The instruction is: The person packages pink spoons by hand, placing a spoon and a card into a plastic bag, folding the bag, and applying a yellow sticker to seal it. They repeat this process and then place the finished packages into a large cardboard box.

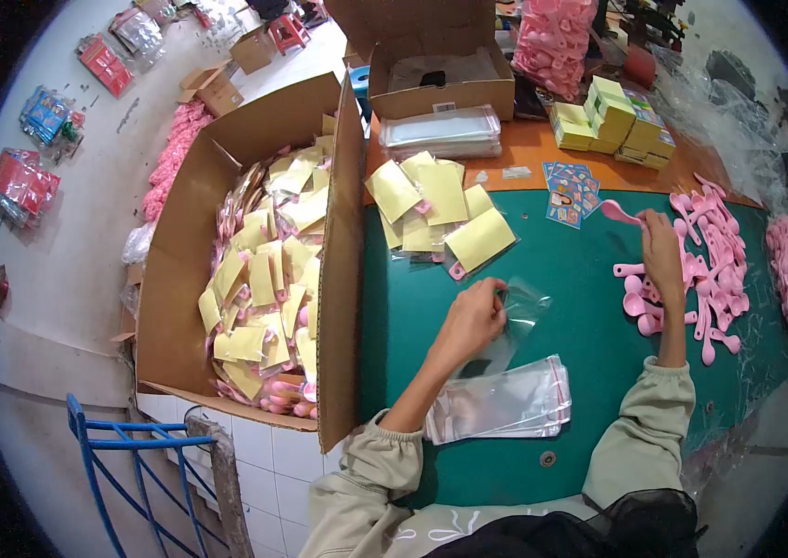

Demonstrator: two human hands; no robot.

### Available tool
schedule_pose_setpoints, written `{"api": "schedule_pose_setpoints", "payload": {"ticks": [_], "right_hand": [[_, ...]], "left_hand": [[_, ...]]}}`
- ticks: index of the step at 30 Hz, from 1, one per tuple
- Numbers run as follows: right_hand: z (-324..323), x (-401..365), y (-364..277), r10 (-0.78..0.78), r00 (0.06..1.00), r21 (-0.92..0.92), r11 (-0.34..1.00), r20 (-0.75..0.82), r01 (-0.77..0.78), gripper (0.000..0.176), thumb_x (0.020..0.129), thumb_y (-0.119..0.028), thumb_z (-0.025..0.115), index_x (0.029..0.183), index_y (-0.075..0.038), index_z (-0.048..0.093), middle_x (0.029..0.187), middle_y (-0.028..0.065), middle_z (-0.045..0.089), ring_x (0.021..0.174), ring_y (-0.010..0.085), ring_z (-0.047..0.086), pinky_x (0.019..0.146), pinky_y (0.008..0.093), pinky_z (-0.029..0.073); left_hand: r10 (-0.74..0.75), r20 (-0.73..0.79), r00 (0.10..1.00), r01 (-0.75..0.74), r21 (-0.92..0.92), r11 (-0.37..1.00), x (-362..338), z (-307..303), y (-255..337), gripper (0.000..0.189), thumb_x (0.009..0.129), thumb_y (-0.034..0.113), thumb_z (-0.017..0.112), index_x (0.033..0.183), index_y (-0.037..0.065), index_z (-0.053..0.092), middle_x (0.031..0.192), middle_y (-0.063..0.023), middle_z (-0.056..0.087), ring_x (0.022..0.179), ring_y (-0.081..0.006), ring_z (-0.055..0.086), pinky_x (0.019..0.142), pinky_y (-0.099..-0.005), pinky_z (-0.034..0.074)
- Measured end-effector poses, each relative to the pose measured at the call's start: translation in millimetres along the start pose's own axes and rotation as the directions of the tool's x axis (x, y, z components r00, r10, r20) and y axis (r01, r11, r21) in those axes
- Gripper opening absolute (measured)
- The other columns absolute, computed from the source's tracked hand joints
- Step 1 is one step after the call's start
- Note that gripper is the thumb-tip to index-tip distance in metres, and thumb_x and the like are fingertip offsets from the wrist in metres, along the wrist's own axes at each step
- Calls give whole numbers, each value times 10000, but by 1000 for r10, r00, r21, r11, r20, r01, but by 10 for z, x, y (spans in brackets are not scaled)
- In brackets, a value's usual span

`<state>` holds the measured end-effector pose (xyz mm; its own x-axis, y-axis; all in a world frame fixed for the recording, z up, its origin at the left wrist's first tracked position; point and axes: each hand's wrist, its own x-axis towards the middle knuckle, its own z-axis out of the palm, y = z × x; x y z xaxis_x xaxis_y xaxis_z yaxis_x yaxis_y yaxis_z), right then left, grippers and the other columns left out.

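Note:
My left hand (474,321) pinches a clear plastic bag (526,307) just above a stack of flat clear bags (501,402) on the green table mat. Over at the right, my right hand (660,249) grips a pink spoon (619,213) by its handle end, its bowl pointing left. Below and beside that hand lies a loose heap of pink spoons (715,251). Small blue printed cards (569,193) rest to the left of the held spoon. Beyond my left hand, a pile of bagged spoons with yellow cards (436,206) lies near the box.
A large cardboard box (343,279) full of packed bags stands at the left. Along the back are an open carton (440,98), more clear bags (440,130), yellow card stacks (608,121) and a tall bag of pink spoons (554,42). A blue metal frame (138,432) is lower left.

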<state>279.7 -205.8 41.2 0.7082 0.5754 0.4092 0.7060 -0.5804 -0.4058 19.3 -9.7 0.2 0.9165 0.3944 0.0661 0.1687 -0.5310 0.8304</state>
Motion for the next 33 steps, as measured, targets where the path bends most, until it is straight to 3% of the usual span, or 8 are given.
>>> {"api": "schedule_pose_setpoints", "payload": {"ticks": [3, 4, 7, 11, 16, 26, 32, 33], "right_hand": [[-162, -12, -428, -75, 997, 162, 984, -18, 77, 235, 845, -1, 427, 1007, -20, 596, 910, 166, 543, 821, 296, 553, 724, 372, 440], [-212, -37, -560, -82, 996, 190, 979, 23, 76, 237, 850, -3, 437, 1026, -23, 594, 896, 148, 545, 792, 260, 556, 701, 347, 444], [-308, -108, -939, -93, 990, 329, 943, 106, 53, 234, 859, -9, 473, 1060, -26, 591, 859, 102, 549, 713, 164, 558, 637, 278, 449], [-309, -204, -1232, -43, 996, 570, 822, 79, -10, 194, 864, -9, 537, 1054, -14, 574, 838, 36, 554, 690, 83, 544, 630, 215, 455], [-267, -294, -1398, -2, 996, 771, 633, -90, 71, 200, 866, 3, 548, 1066, -7, 544, 846, 16, 541, 740, 77, 556, 670, 208, 475], [-280, -350, -1474, -86, 992, 730, 683, 90, -7, 215, 828, -17, 607, 1024, -5, 521, 863, 59, 583, 775, 103, 588, 687, 233, 488], [-257, -382, -1436, -232, 958, 744, 668, 169, 30, 244, 798, -14, 647, 970, 0, 475, 854, 76, 603, 760, 111, 603, 694, 248, 497], [-251, -387, -1424, -215, 966, 735, 676, 140, 44, 245, 799, -15, 648, 971, 3, 474, 850, 78, 603, 755, 111, 604, 697, 249, 498]], "left_hand": [[-73, 86, 994, 79, -63, 995, 108, -146, 90, 274, 706, 69, 619, 965, -18, 597, 720, -116, 552, 715, -236, 569, 661, -337, 469], [-96, 144, 985, 106, -67, 992, 139, -233, 141, 206, 755, 124, 634, 918, -2, 631, 786, -90, 591, 741, -177, 576, 667, -304, 467], [-56, 66, 996, 79, -424, 902, 177, -227, 44, 168, 832, 155, 621, 919, 12, 630, 822, -15, 619, 736, -111, 563, 686, -261, 464], [-88, 239, 967, 240, -737, 632, 127, -377, 182, 151, 844, 152, 642, 898, 27, 576, 915, -87, 655, 840, -140, 615, 739, -263, 494], [-105, 257, 961, 266, -742, 616, 120, -385, 256, 176, 840, 150, 648, 920, 22, 558, 892, -97, 662, 805, -127, 629, 705, -234, 506], [-50, 258, 965, 229, -731, 642, 107, -363, 416, 328, 877, 141, 601, 1154, -18, 527, 927, -76, 663, 867, -98, 612, 757, -211, 492], [73, 159, 985, 102, -859, 501, 67, -347, 508, 390, 915, 274, 537, 1154, -34, 547, 994, -102, 649, 922, -143, 620, 839, -266, 480], [86, 210, 974, 127, -818, 561, 68, -350, 473, 361, 928, 268, 514, 1131, -26, 567, 961, -84, 651, 888, -122, 606, 807, -255, 475]]}}
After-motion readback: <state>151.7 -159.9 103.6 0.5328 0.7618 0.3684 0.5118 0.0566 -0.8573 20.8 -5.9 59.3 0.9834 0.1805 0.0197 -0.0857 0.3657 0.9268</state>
